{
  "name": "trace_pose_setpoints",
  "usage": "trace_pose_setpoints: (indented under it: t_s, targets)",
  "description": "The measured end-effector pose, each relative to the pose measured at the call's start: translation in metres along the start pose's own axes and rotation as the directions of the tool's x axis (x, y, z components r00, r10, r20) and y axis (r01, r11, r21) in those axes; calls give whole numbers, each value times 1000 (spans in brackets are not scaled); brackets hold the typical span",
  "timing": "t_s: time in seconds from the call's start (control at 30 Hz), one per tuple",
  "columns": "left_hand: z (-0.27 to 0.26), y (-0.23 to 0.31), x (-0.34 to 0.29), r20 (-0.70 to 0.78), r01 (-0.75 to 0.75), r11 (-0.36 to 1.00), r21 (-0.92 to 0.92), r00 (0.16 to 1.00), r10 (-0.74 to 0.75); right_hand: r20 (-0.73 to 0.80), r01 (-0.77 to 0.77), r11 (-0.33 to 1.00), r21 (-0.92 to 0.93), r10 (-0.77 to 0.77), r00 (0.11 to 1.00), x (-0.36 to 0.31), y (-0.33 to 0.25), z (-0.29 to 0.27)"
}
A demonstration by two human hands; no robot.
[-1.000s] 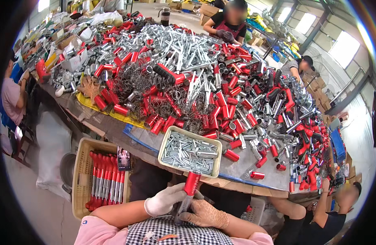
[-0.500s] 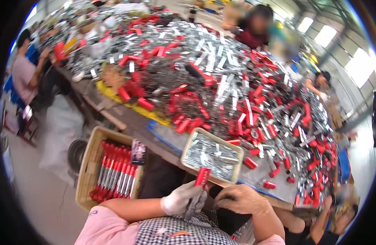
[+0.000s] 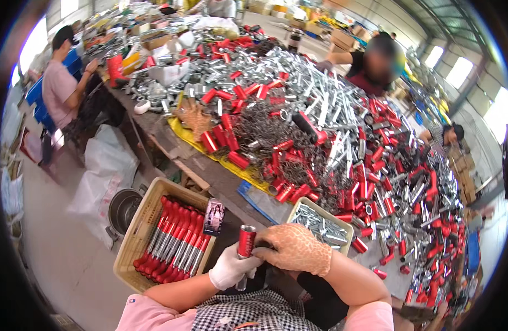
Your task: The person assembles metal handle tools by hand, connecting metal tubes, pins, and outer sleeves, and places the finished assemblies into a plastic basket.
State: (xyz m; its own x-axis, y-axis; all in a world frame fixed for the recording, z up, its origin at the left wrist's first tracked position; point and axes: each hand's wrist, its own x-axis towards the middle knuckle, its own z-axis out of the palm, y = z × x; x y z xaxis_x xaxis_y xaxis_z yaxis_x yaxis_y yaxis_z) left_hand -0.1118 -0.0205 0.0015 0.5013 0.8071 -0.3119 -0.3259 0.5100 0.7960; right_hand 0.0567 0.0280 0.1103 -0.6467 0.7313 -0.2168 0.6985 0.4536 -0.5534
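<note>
My left hand (image 3: 232, 268), in a white glove, is wrapped around a red cylindrical handle with a metal tube (image 3: 246, 243). It stands roughly upright before my checked apron, with silver metal showing at its top and below my fingers. My right hand (image 3: 298, 246), in an orange patterned glove, is closed with bent fingers against the handle's right side. What its fingertips pinch, if anything, is hidden. Just beyond it is a cream tray (image 3: 349, 231) of silver metal strips. To the left, a cream basket (image 3: 134, 243) holds several red-and-silver tools (image 3: 174, 240) lying in a row.
A large heap of red handles and silver metal parts (image 3: 320, 121) covers the table. An orange glove (image 3: 194, 117) lies by a yellow strip (image 3: 210, 157). Left are a metal pot (image 3: 123, 212), white sacks (image 3: 108, 160) and a seated person (image 3: 63, 88). Another person (image 3: 370, 69) reaches across the far side.
My right hand has come left from beside the tray to meet the handle in my left hand. The view has shifted, so the basket and tray appear lower and farther right.
</note>
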Motion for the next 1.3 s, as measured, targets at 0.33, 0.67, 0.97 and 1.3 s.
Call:
trace_pose_setpoints:
  t_s: [0.33, 0.67, 0.97, 1.3]
  targets:
    - [-18, 2, 5, -304, -142, 986, -82, 946, 111, -240, 129, 801, -585, -322, 916, 110, 28, -6]
    - [-102, 126, 42, -481, -334, 880, 339, 742, 467, -86, -17, 370, -929, -170, 982, 240, 50, -13]
    - [-162, 175, 133, -566, -101, 895, 434, 742, 359, 27, 24, 243, -970, 11, 1000, 262, 31, -26]
    - [-173, 160, 145, -592, -200, 863, 465, 654, 471, 50, 134, 426, -895, -204, 978, 244, 50, -41]
